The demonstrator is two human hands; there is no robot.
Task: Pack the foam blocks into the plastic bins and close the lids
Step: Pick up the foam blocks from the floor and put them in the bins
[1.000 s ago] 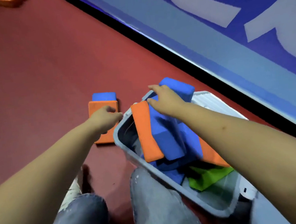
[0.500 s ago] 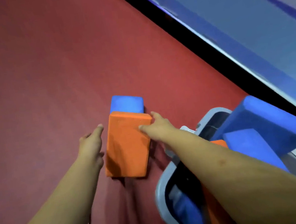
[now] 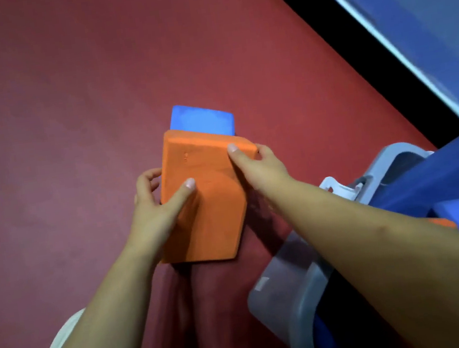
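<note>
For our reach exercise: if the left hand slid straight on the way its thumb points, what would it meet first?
Probably the right hand, whose thumb lies across the same orange block that the left hand holds; depth is unclear.

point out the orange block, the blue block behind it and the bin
orange foam block point(image 3: 209, 205): head view, middle of its top face
blue foam block point(image 3: 202, 120): head view, exposed top face
plastic bin point(image 3: 290, 291): head view, near grey rim
</note>
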